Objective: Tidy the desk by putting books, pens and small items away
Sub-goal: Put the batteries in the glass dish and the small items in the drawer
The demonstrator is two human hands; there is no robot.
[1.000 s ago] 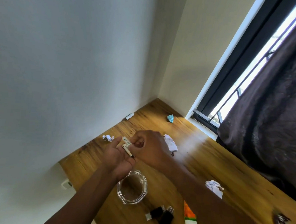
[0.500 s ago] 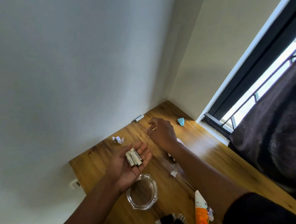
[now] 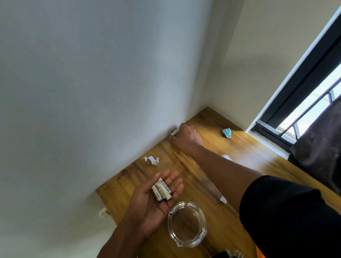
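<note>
Wood desk point(image 3: 242, 153): glass ashtray point(image 3: 187, 224), paper scraps point(image 3: 151, 160) (crumpled).

The right hand point(image 3: 186, 136) has reached out to the white battery point(image 3: 174, 131) by the wall.

Open counter point(image 3: 250, 151) lies between the blue wad point(image 3: 227, 133) and the crumpled paper point(image 3: 151, 160). The wall point(image 3: 108, 85) closes the left edge; the glass dish point(image 3: 187, 224) blocks the near side.
</note>
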